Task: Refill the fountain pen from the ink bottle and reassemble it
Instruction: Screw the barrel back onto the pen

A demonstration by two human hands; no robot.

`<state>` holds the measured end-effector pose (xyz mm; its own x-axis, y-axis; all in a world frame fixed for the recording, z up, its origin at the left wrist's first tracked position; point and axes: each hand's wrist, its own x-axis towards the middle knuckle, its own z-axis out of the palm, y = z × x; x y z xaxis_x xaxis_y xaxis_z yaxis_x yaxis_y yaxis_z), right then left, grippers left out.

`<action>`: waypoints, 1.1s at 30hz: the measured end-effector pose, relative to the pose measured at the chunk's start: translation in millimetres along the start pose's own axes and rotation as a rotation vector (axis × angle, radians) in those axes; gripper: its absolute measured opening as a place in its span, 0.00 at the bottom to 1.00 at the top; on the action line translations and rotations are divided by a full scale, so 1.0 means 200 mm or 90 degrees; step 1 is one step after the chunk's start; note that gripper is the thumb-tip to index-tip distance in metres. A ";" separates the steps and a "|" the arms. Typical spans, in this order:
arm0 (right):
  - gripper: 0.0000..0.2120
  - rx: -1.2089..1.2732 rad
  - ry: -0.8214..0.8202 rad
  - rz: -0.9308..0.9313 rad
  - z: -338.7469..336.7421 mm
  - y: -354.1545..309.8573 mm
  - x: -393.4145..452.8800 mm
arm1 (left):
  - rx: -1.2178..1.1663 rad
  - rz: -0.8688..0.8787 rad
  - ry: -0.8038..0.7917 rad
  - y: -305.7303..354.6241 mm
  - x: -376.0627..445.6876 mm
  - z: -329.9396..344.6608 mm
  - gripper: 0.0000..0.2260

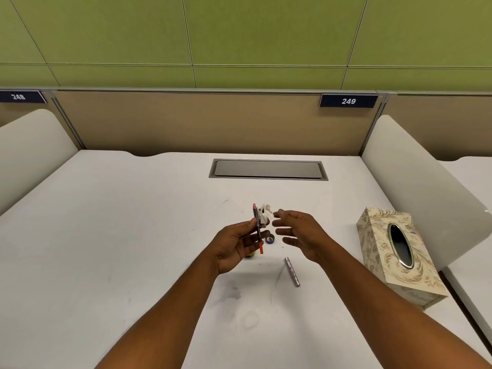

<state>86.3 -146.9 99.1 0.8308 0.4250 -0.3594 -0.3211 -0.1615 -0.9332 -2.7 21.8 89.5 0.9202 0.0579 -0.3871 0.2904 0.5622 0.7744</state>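
The inner part of the fountain pen is pinched between thumb and fingers of the left hand, held near upright above the desk. Its long axis runs from about 12 o'clock down to 6 o'clock, with the pinkish end up and the orange end low. A crumpled tissue is seen just behind it, touching or nearly touching the pen's upper part; which hand carries it cannot be told. The right hand is spread open with nothing gripped, its fingertips pointed toward 9 o'clock, just beside the pen.

The metal barrel is laid flat on the desk, its long axis running from roughly 11 o'clock to 5 o'clock. From the right hand it lies toward 6 o'clock, near and just below the palm; from the left hand it lies toward 4 o'clock, farther off. The right hand is therefore judged the nearer one for picking it up. A small purple cap and the ink bottle, mostly hidden under the left hand, are set between the hands. A tissue box stands at 3 o'clock, well apart.
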 end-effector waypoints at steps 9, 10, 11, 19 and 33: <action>0.07 -0.534 0.129 0.010 -0.16 0.45 -0.01 | -0.031 -0.004 0.029 0.00 0.02 -0.01 0.11; 0.07 -0.578 0.133 0.011 -0.17 0.49 -0.02 | -0.032 -0.006 0.032 0.00 0.02 -0.01 0.11; 0.07 -0.601 0.132 0.015 -0.17 0.52 -0.04 | -0.034 -0.007 0.036 0.00 0.03 -0.01 0.11; 0.19 -0.698 0.176 0.020 -0.13 0.60 -0.09 | -0.046 0.001 0.074 -0.04 0.07 0.00 0.07; 0.08 -0.603 0.222 -0.049 -0.09 0.56 -0.14 | -0.070 -0.006 0.152 -0.09 0.11 0.01 0.06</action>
<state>35.3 -193.3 4.3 0.9692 0.2044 -0.1373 0.1058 -0.8493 -0.5172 13.4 11.8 68.3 0.8258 0.2375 -0.5115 0.2569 0.6489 0.7162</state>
